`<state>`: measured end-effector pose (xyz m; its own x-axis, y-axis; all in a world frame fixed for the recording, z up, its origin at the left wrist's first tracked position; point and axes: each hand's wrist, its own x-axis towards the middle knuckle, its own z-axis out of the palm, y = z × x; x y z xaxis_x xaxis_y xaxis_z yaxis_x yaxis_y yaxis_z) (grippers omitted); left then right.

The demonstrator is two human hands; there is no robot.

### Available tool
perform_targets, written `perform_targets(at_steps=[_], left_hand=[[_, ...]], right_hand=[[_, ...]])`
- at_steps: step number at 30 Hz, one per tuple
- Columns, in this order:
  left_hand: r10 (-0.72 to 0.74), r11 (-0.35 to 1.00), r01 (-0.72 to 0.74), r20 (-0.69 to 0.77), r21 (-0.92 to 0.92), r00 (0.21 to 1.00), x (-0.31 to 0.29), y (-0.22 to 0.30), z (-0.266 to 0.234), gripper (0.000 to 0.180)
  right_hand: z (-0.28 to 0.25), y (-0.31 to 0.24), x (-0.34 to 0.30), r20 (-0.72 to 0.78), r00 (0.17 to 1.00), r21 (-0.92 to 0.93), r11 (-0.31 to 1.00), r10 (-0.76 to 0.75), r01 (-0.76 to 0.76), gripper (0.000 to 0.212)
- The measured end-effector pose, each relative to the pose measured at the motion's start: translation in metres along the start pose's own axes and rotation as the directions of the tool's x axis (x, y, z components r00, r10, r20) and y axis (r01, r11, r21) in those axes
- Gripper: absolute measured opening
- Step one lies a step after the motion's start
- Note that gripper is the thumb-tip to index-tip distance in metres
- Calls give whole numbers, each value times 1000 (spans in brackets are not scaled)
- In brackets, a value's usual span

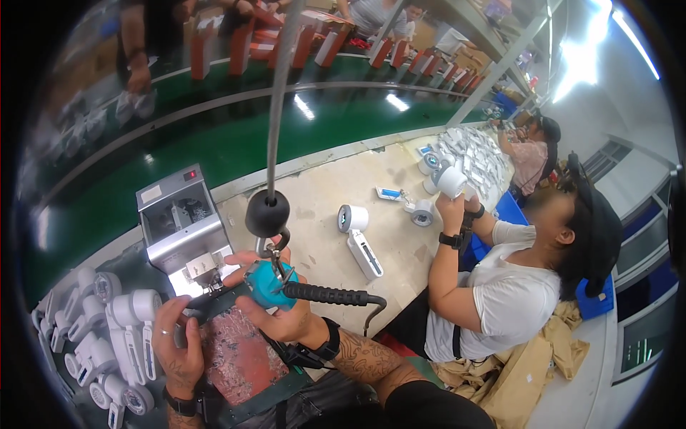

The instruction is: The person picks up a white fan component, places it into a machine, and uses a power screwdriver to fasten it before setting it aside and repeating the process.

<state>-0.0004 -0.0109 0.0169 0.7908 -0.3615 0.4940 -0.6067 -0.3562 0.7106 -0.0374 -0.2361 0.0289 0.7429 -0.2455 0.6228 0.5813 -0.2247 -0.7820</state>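
In my right hand (282,311) is a teal-capped electric screwdriver (271,284), my fingers wrapped round its upper end. A ribbed black cable (325,293) leaves its cap, and a metal hook ties it to a black ball (267,213) on a hanging rod. My left hand (179,343) is curled at the end of a dark bar-like part (214,304) that I cannot make out. Just beyond both hands stands a grey metal screw feeder (187,222) with a small red display and a white block (204,266) at its front.
White round-headed handheld devices (118,336) are heaped at left. Another device (363,250) lies mid-table. A worn red mat (246,357) is before me. At right a co-worker (493,286) holds a white round part (451,181). Beyond runs a green conveyor (214,136) with red-and-white boxes (241,50).
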Motion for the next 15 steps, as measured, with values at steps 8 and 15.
perform_targets(at_steps=[8, 15], left_hand=[[-9, 1000, 9, 0, -2, 1000, -1, -1, 1, 34], [-7, 1000, 7, 6, 7, 1000, 0, 1, 0, 35]], right_hand=[[-7, 2, 1, 99, 992, -145, 986, -74, 88, 32], [-11, -2, 6, 94, 988, -219, 966, -120, 139, 66]])
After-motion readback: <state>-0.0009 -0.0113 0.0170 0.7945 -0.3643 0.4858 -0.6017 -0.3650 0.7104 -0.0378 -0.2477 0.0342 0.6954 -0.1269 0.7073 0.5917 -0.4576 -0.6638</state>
